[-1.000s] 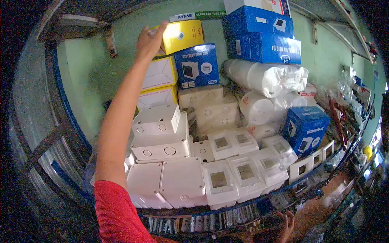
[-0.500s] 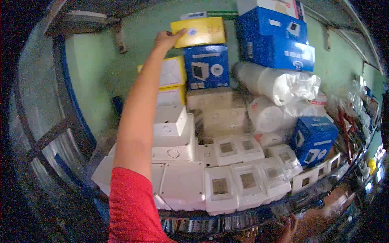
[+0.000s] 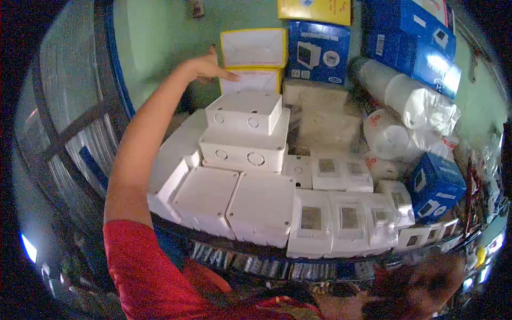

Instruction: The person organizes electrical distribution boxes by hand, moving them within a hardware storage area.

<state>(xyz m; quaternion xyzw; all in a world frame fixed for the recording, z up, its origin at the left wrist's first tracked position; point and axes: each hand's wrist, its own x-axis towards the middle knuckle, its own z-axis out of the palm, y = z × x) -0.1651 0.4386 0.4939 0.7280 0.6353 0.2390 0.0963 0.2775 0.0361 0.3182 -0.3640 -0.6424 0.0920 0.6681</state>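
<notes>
My left hand (image 3: 205, 68) reaches up with its fingers apart, one pointing up and one touching or just in front of the lower yellow-edged white box (image 3: 256, 80). It holds nothing. Another yellow-edged white box (image 3: 253, 49) lies on top of that one. To their right stands a blue box (image 3: 318, 53) with a yellow box (image 3: 314, 10) on it. White junction boxes (image 3: 242, 112) are stacked below my hand. At the bottom right is a brown, motion-blurred shape (image 3: 421, 285), which may be my right hand; its fingers cannot be made out.
White covers with small windows (image 3: 349, 221) line the shelf front. Plastic-wrapped white rolls (image 3: 405, 98), large blue boxes (image 3: 410, 48) and a tilted blue box (image 3: 434, 186) are on the right. A dark window frame (image 3: 69, 138) is at the left.
My left hand has let go of the yellow box and moved down to the yellow-edged boxes. The view has shifted, so the shelf goods appear higher and the upper boxes farther right.
</notes>
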